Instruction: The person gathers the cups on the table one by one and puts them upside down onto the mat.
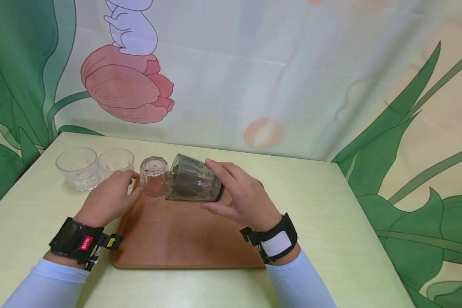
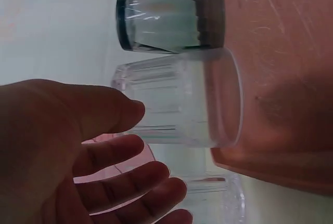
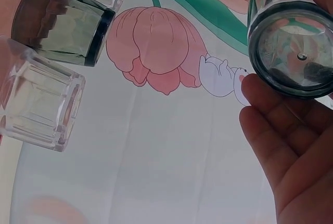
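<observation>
My right hand (image 1: 244,194) grips a smoky grey glass (image 1: 196,182) by its base end, the glass tipped sideways with its mouth to the left. Its dark round base (image 3: 296,50) faces the camera in the right wrist view. Beside a clear faceted glass (image 1: 154,173), which stands upside down on the brown tray (image 1: 185,239), is my left hand (image 1: 113,194). In the left wrist view its thumb overlaps that glass, the fingers loosely spread. Another smoky glass (image 2: 171,16) stands upside down beside the clear one; in the head view the held glass covers it.
Two upright clear glasses, one at the far left (image 1: 77,169) and one nearer the tray (image 1: 115,160), stand on the pale table (image 1: 319,239). A further upside-down clear glass (image 3: 41,102) is beyond the standing smoky one. A printed curtain (image 1: 231,77) hangs behind.
</observation>
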The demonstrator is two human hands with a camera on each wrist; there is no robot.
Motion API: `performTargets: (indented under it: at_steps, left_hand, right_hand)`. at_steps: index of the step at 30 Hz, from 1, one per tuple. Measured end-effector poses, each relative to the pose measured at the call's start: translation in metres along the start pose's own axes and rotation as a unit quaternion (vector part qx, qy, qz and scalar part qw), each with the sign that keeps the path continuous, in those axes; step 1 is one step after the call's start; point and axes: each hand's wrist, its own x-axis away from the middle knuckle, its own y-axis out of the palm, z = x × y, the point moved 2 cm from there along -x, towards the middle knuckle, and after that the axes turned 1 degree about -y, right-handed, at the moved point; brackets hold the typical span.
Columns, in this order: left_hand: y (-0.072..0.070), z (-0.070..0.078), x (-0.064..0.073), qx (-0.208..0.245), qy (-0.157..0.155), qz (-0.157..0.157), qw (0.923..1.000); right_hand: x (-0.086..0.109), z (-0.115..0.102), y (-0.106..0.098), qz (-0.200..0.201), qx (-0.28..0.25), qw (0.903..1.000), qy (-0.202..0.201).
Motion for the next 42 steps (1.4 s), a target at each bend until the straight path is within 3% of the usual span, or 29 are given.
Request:
performTargets:
  at_steps: [11,22,29,42]
  left_hand:
    - [0.013,-0.013,-0.007,-0.027,-0.044,-0.061,0.9968]
    - [0.022,-0.022,-0.008,-0.047,-0.005,-0.097,0.9941]
    - [0.024,-0.020,-0.011,-0.061,-0.006,-0.124,0.9904]
    - [0.024,-0.020,-0.013,-0.084,0.020,-0.141,0.9862]
  right_hand:
    - [0.001,0.001,-0.001,-0.001,0.002,1.0000,0.003]
    - [0.000,0.000,0.000,-0.006,0.006,1.0000,0.003]
    - [0.000,0.000,0.001,-0.007,0.003,1.0000,0.002]
    - [0.000,0.004,-0.003,0.018,-0.013,0.9997,-0.004]
